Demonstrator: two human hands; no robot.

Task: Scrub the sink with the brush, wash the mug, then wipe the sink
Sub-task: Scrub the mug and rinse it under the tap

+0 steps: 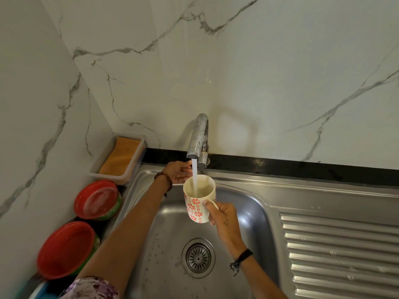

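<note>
Head view: mug (199, 198) upright, mouth directly under tap (198, 138) stream; right hand (222, 216) grips its handle, left hand (180, 172) spread loose just behind, w/ nothing held.

Basin (164, 240) open below mug (198, 199); tap (197, 139) overhead

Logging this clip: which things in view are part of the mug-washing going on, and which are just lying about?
In use:
mug, held by the right hand
tap, running into it
left hand, by the stream
sink

Lying about:
two red bowls
orange sponge in its tray
</note>
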